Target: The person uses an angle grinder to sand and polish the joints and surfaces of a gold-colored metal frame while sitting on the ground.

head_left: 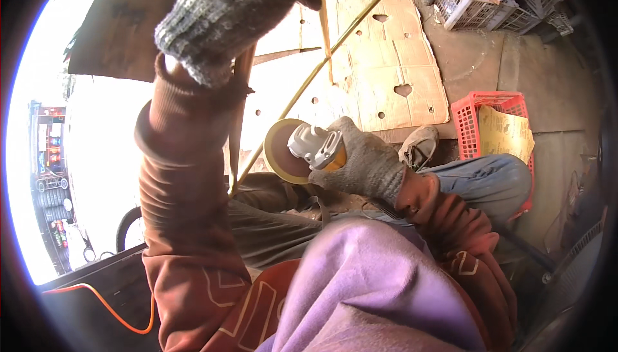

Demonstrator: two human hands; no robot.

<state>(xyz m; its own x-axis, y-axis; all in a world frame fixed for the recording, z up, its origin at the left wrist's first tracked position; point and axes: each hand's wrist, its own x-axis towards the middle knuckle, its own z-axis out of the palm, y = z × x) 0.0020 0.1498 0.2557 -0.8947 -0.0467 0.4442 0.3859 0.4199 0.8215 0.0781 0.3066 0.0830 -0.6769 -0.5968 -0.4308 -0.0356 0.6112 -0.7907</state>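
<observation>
My right hand [372, 166], in a grey knitted glove, is closed round an angle grinder [317, 147] with a grey head and a yellow body. Its round disc [279, 153], brown with a yellowish rim, faces left. My left hand [235, 14], gloved alike, is raised at the top edge with its fingers curled and partly cut off. A thin pale strip [326, 37] hangs down beside its fingertips; whether the hand grips it is hidden. Below the left wrist a brown strip of wood [239, 117] stands upright. A long, thin greenish stick [296, 96] slants behind the disc.
Flattened cardboard [402, 69] with cut holes lies on the ground ahead. A red plastic basket [465, 123] holding a yellowish paper [505, 133] stands at right, beside my bent knee. Crates [473, 11] are piled far right. An orange cord [106, 304] runs at lower left.
</observation>
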